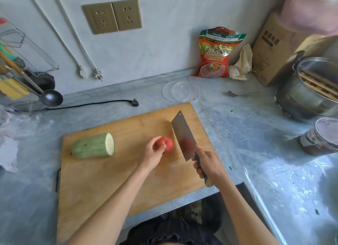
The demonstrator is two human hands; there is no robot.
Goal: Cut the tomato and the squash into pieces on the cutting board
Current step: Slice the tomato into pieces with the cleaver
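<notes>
- While the squash waits uncut at the cutting board's left end, we judge it firm, heavy and prone to rolling.
- Mid-board, our left hand curls its fingers round the tomato; it looks whole, probably soft and slippery, so hold gently.
- Just right, our right hand grips the cleaver, blade beside the tomato.

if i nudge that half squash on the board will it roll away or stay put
The squash lies on its rounded side on the cutting board, so it would probably rock or roll sideways. Its flat cut end should stop it if stood upright. It looks firm, not floppy.
</notes>
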